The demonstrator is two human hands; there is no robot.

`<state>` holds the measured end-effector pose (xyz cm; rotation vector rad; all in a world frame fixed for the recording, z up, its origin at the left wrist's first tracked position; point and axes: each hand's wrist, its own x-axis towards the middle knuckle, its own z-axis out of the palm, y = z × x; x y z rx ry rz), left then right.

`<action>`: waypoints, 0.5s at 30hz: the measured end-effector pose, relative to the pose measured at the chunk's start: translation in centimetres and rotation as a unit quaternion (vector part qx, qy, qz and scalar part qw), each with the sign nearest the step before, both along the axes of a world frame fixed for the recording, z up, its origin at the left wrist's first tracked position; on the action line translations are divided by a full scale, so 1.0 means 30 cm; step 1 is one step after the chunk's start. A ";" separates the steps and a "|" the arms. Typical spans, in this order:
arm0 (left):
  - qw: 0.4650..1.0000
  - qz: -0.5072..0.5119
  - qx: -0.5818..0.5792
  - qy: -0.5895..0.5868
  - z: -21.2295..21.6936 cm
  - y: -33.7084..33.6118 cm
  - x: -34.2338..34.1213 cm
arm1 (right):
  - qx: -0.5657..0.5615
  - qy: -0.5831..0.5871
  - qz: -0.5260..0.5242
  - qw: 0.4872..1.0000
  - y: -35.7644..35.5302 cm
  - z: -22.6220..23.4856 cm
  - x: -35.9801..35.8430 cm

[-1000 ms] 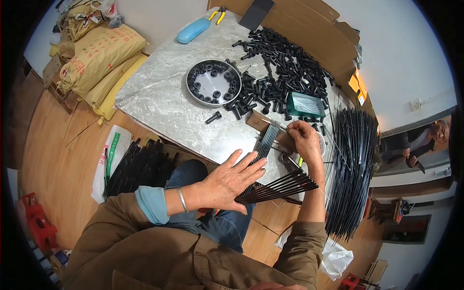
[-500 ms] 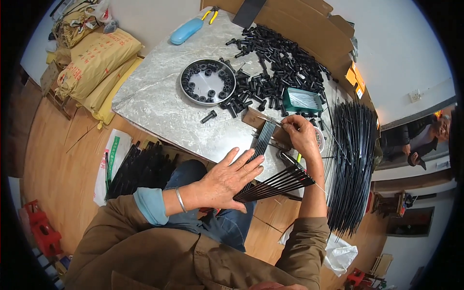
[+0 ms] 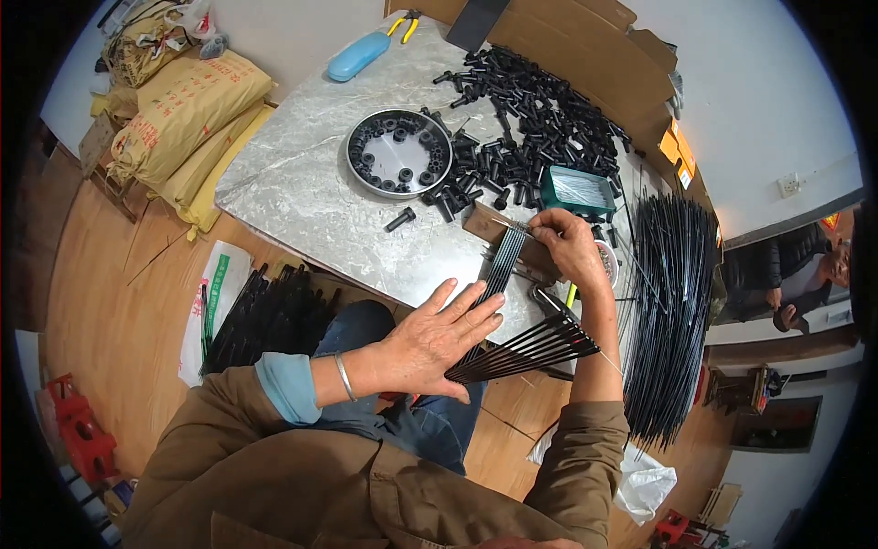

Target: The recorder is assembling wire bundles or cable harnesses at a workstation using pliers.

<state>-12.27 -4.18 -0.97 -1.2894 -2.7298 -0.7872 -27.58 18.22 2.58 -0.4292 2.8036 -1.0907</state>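
My left hand (image 3: 430,340) lies with its fingers spread over a row of thin black rods (image 3: 501,263). The rods run side by side from under the palm to a brown block (image 3: 482,220) at the table's edge. More black rods (image 3: 526,350) fan out rightward beneath this hand. At the far end of the row, my right hand (image 3: 569,249) is closed in a pinch on a thin metal wire (image 3: 505,222) lying across the rod tips. The fingertips hide part of the wire.
A round metal tin (image 3: 400,194) of black rings sits beside a heap of black plastic pieces (image 3: 526,119). A green tray (image 3: 578,209) holds thin white sticks. A thick bundle of black rods (image 3: 669,311) lies rightward. Yellow-handled pliers (image 3: 403,26) and a blue case (image 3: 358,57) lie farther back.
The whole view has shifted slightly. My right fingertips have moved a little at the rod ends; my left hand keeps its place on the rods.
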 end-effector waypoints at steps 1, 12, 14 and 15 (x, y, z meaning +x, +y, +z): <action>1.000 -0.002 0.001 0.000 0.001 0.000 0.000 | -0.024 -0.026 -0.014 0.999 0.001 -0.001 0.001; 1.000 -0.005 0.003 -0.005 0.006 -0.001 -0.003 | -0.086 -0.064 -0.023 0.994 0.015 0.006 -0.016; 1.000 -0.002 0.003 -0.005 0.005 -0.001 -0.002 | -0.103 -0.068 -0.013 0.992 0.020 -0.006 -0.024; 1.000 -0.003 0.003 -0.008 0.005 -0.001 -0.001 | -0.116 -0.078 -0.020 0.990 0.024 -0.012 -0.024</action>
